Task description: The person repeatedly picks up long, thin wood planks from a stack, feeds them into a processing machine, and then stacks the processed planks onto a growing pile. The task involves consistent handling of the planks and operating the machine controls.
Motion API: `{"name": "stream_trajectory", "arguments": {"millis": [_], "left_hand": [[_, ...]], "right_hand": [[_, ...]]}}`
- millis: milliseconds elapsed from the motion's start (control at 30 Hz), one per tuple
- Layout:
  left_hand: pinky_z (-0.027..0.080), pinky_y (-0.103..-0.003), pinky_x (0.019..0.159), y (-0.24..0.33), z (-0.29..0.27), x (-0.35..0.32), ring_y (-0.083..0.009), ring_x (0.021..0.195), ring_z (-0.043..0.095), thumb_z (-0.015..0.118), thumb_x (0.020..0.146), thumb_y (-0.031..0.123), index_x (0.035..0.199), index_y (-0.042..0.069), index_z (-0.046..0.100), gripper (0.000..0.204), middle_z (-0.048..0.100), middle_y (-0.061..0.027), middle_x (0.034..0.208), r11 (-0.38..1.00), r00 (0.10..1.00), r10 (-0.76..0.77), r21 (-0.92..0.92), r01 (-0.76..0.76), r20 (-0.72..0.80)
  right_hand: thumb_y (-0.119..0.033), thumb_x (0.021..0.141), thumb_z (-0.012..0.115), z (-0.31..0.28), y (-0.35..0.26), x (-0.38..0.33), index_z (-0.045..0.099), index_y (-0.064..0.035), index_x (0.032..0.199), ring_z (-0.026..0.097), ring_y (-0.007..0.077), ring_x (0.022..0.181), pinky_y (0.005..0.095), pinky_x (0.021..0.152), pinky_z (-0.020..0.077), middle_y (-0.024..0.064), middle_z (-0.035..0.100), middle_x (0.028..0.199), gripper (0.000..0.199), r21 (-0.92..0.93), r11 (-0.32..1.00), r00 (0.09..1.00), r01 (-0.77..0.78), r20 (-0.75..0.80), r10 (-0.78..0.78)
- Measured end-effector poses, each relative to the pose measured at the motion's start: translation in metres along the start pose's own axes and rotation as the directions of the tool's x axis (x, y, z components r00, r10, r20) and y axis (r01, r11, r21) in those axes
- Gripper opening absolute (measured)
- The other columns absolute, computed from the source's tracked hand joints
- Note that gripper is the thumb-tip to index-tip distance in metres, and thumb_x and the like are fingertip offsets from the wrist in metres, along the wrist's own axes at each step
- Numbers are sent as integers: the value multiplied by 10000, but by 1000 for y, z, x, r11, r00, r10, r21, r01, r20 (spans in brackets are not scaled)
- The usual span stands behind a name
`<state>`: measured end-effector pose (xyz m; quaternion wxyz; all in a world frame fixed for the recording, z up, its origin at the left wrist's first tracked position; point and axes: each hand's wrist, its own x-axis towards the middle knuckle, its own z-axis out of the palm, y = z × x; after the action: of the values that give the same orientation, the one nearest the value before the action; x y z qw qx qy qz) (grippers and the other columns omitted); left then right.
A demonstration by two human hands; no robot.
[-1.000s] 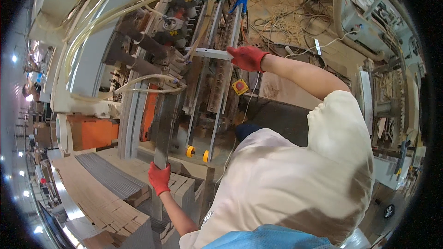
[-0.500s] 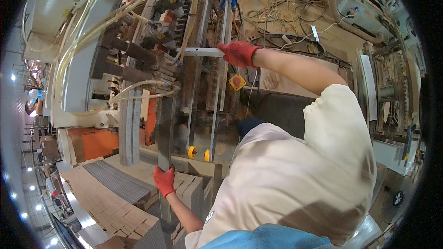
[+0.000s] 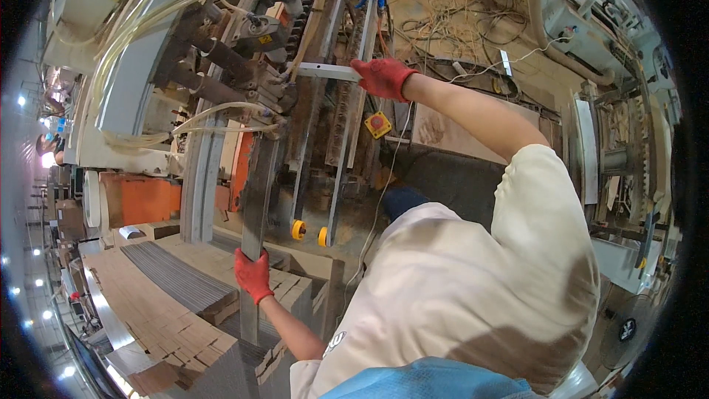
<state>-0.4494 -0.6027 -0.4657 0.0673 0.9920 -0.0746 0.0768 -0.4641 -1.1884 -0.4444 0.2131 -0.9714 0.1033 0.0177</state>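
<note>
My left hand point(image 3: 253, 275), in a red glove, is closed around a long narrow grey strip point(image 3: 255, 203), its fingers and thumb on either side. The strip runs from under the machine's hoses down past the stacked boards; whether its far end is fixed is hidden. Farther up and to the right, my right hand point(image 3: 382, 77), also red-gloved, grips the end of a light grey metal bar point(image 3: 325, 71) with small holes. That bar lies across the machine's long rails point(image 3: 344, 177), and its other end meets the dark cylinders point(image 3: 266, 100).
Stacks of brown boards point(image 3: 151, 288) stand at the lower left, with grey strips point(image 3: 177, 275) on top. A red button on a yellow box point(image 3: 377, 125) sits by the rails. Yellow rollers point(image 3: 298, 230) cap the rail ends. Cables point(image 3: 487, 18) lie tangled on the dusty floor beyond.
The view has shifted slightly. More of the grey strip now shows below my left hand. My right hand stays on the end of the metal bar.
</note>
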Motion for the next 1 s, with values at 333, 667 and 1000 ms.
{"name": "stream_trajectory", "arguments": {"millis": [333, 667, 1000], "left_hand": [[536, -526, 762, 4, -3, 3, -435, 911, 685, 815, 726, 364, 1005, 69, 619, 452, 719, -204, 957, 998, 998, -62, -18, 62, 28], [533, -515, 749, 12, -9, 3, -438, 903, 679, 832, 709, 322, 988, 52, 622, 441, 716, -208, 963, 995, 995, -86, -37, 87, 42], [525, -532, 749, 5, -4, 5, -453, 910, 670, 841, 704, 315, 1020, 52, 596, 479, 704, -217, 951, 998, 998, -49, -49, 51, 31]], "right_hand": [[-289, 964, 634, 0, 1, -3, 496, -90, 1316, 663, 472, 962, 557, 807, 518, 244, 697, 1000, 427, -6, 1000, 1000, -16, 1, 16], [-307, 1000, 596, -4, -1, -6, 571, -83, 1225, 694, 433, 872, 538, 761, 522, 210, 721, 914, 318, 133, 986, 995, -102, 26, 99], [-507, 1069, 409, 16, 18, 3, 680, -93, 1042, 666, 335, 785, 450, 713, 498, 139, 716, 876, 496, 331, 935, 991, -127, 5, 133]]}}
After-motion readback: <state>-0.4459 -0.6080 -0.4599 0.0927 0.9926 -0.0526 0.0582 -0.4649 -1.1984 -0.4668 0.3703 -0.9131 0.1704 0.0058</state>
